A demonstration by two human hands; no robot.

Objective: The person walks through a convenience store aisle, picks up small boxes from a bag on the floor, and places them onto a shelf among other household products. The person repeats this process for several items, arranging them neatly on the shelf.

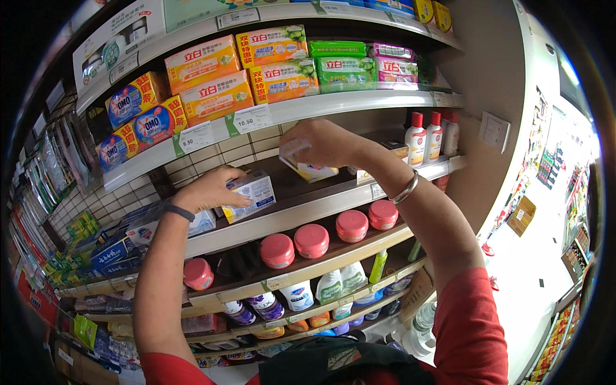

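Observation:
My left hand grips a small white, blue and yellow carton, thumb on its near face, at the front of a dark shelf. To the right, my right hand is curled over a yellow and white carton, which tilts above the same shelf. My fingers hide much of that carton. A bare stretch of shelf separates the two cartons. Close to my left wrist, a white and pale blue box stands on this shelf.
Just above my hands runs a shelf edge with price tags, bearing orange laundry soap packs and OMO packs. White bottles with red caps stand at right. Pink round jars line the shelf below. Toothpaste boxes lie left.

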